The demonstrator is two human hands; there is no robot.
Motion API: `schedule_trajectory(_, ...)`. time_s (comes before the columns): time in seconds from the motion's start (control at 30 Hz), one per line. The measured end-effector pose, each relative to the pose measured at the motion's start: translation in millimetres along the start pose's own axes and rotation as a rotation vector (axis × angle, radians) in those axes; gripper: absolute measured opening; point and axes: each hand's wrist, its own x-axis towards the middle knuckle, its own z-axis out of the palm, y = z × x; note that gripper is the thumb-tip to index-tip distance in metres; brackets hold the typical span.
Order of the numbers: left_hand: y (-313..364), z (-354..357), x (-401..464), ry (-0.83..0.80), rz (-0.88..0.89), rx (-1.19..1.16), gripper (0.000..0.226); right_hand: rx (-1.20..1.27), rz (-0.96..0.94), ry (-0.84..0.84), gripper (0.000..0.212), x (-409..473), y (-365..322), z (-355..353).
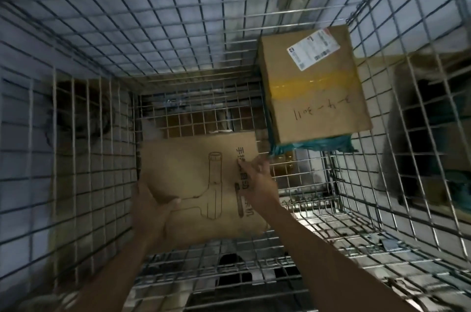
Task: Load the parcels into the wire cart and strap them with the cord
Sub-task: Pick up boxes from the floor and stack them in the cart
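Note:
I look down into the wire cart [107,133]. A flat brown parcel [193,171] printed with a line drawing and dark characters is low inside it, near the front left. My left hand [155,212] grips its near left corner, thumb on top. My right hand [257,179] rests on its right side, fingers over the printed characters. A taller cardboard parcel [313,97] with a white shipping label, yellow tape, handwritten numbers and teal tape stands against the cart's right wall. No cord is in view.
Wire mesh walls close in on all sides. The mesh floor [311,184] shows to the right of the flat parcel and below the taller one. Dark shapes and brown cartons [433,133] lie outside the right wall.

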Motion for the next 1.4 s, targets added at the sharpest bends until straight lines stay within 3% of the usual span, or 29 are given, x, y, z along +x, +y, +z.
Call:
schedule_trajectory(0.4, -6.4, 120.5, 9.1, -0.333, 0.049, 0.021, 0.087, -0.001, 0.094, 0.011, 0.066, 3.2, 125.5, -12.7)
schedule_trajectory(0.63, 29.4, 187.1, 9.4, -0.48, 0.097, -0.031, 0.101, -0.102, 0.18, -0.003, 0.073, 18.1, 194.4, -49.7)
schedule_trajectory(0.77, 53.9, 226.1, 4.8, -0.54, 0.107, -0.046, 0.099, -0.089, 0.322, -0.051, 0.069, 24.5, 232.8, -74.3)
schedule_trajectory(0.87, 69.2, 254.4, -3.6, -0.56, 0.119, -0.056, 0.104, -0.094, 0.265, 0.08, 0.073, 24.4, 256.3, -96.6)
schedule_trajectory(1.13, 52.5, 289.3, -3.4, -0.582, 0.058, -0.075, 0.111, -0.14, 0.258, 0.11, 0.073, 40.3, 276.9, -81.5)
schedule_trajectory(1.23, 59.3, 298.9, 1.0, -0.611, 0.038, -0.032, 0.111, -0.236, 0.244, 0.032, 0.057, 46.3, 278.2, -70.8)
schedule_trajectory(1.33, 64.5, 304.7, 1.2, -0.623, 0.011, -0.008, 0.115, -0.234, 0.32, -0.009, 0.065, 50.7, 272.2, -67.1)
schedule_trajectory(1.4, 65.6, 306.6, 0.5, -0.626, 0.02, 0.025, 0.115, -0.306, 0.37, -0.029, 0.058, 49.1, 267.2, -69.7)
